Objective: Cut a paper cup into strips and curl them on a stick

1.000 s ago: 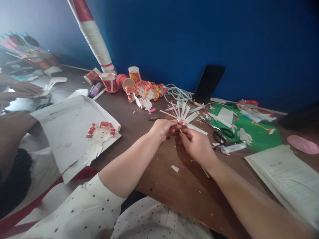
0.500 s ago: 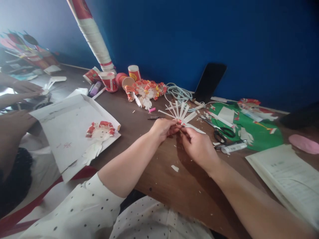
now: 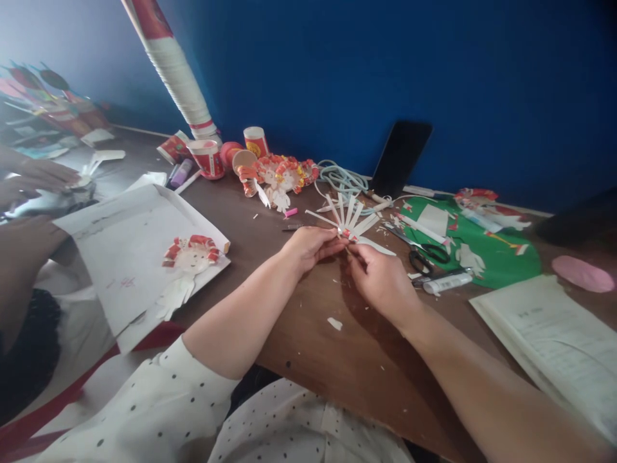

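Observation:
Between my hands, above the brown table, is a cut paper cup (image 3: pixel 355 222) whose white strips fan out away from me. My left hand (image 3: pixel 313 247) pinches its red-marked base from the left, thumb on top. My right hand (image 3: pixel 380 276) is closed at the near right edge, fingertips meeting those of the left; fingers partly hide that edge. Just beyond lie a pink cap (image 3: pixel 291 212) and a pale coiled cable (image 3: pixel 342 177). To the right rest black-handled scissors (image 3: pixel 429 254) and a white glue tube (image 3: pixel 448 283).
Red-and-white paper cups (image 3: pixel 207 159) and finished paper figures (image 3: pixel 279 177) stand along the blue wall. A phone (image 3: pixel 402 157) leans there. Green paper (image 3: pixel 511 257) with scraps and an open book (image 3: pixel 549 334) lie right. Another person's hands (image 3: pixel 43 177) work at far left, beyond a white sheet (image 3: pixel 125 251).
The whole view has shifted slightly, so things sit a little further left. My left thumb has moved a little on the cup's base; both hands keep their hold.

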Demonstrator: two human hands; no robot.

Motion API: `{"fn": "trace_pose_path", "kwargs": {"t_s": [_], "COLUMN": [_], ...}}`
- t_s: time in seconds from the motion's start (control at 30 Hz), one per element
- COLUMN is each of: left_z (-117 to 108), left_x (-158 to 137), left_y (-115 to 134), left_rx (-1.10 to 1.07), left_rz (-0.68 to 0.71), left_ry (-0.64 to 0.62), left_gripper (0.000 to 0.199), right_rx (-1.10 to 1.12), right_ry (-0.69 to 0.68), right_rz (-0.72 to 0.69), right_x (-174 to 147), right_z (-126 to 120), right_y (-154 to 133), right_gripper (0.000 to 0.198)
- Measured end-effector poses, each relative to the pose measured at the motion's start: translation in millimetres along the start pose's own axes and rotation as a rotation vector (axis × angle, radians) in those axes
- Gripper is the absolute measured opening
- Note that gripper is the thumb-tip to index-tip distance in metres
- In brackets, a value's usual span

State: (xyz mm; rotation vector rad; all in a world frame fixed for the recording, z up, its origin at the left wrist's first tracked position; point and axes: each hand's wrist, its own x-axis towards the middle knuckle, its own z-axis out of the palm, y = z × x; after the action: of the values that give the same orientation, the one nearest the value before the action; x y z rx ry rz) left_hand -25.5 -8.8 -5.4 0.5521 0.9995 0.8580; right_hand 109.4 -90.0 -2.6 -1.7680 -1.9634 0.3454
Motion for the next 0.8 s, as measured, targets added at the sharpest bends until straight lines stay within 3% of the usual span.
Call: {"fn": "trace_pose_path", "kwargs": {"t_s": [0.8], "left_z": [6.9], "left_x": [-7.9], "left_y": [3.8], "left_rx": [0.066], "left_rz": [-0.044], "left_ry": [0.122], "left_gripper": [0.013], "right_rx": [-0.014], "right_ry": [-0.004], "right_rz": [0.018], "right_x": [-1.2], "right_z": [1.4], "right_y": [-1.0], "right_gripper": [0.032]}}
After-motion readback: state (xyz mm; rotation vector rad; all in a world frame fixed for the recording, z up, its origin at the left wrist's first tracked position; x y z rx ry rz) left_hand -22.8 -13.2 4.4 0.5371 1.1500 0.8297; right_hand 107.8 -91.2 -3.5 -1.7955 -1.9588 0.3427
